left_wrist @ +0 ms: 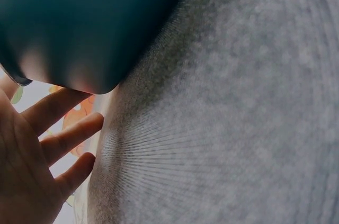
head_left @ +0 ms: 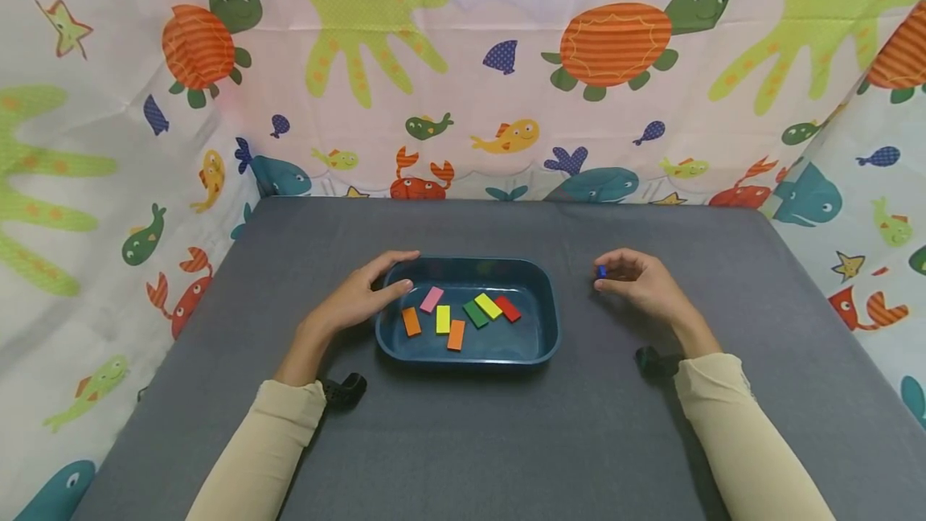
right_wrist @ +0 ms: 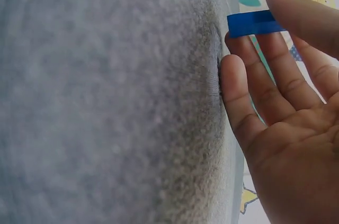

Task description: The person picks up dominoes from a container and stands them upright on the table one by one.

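Note:
A dark blue tray (head_left: 463, 362) rests on the grey table with several small flat rectangular blocks in it: a pink block (head_left: 431, 299), orange blocks (head_left: 456, 335), yellow blocks (head_left: 443, 320), a green block (head_left: 475, 313) and a red block (head_left: 508, 309). At its left end my left hand (head_left: 362, 296) holds the rim, thumb over the edge and the other fingers spread along the outside. To the right of the tray, just over the table, my right hand (head_left: 640, 284) pinches a blue block (right_wrist: 254, 23) between thumb and fingertips.
The grey cloth-covered table (head_left: 506, 441) runs back to a white curtain (head_left: 448, 30) printed with sea animals, which also hangs along both sides. Dark wrist straps (head_left: 345, 392) with camera mounts stick out beside both forearms.

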`<state>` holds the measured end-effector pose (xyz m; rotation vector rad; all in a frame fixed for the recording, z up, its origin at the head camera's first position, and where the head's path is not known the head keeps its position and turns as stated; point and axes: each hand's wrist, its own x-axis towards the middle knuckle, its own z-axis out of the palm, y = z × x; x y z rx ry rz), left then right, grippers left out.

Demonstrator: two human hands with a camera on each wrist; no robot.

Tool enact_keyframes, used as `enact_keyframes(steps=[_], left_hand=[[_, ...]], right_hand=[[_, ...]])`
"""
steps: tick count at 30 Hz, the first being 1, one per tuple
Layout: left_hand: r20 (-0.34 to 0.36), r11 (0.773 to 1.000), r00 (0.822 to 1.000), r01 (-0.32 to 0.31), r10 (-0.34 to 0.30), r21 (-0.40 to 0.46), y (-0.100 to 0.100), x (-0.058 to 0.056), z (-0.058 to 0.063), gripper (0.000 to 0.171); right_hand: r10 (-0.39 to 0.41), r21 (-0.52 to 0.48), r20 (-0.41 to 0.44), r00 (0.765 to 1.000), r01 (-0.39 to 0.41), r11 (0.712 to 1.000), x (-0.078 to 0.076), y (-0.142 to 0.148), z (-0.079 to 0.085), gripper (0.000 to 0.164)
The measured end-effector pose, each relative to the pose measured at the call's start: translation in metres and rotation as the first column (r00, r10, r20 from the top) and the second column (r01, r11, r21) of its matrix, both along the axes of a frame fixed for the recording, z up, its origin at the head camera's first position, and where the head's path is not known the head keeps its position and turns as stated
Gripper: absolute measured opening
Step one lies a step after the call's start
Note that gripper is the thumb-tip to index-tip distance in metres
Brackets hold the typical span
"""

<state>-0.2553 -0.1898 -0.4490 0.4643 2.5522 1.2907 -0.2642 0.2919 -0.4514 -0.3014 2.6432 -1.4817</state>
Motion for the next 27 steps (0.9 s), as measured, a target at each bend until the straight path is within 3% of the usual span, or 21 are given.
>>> enact_keyframes(steps=[27], left_hand=[[0.003,1.0,1.0,0.009,-0.009,0.001,-0.0011,-0.0012,-0.0006,0.054]], right_hand=[[0.053,0.011,0.035,0.998,-0.054,0.998,-0.0009,0.0012,0.002,0.04]])
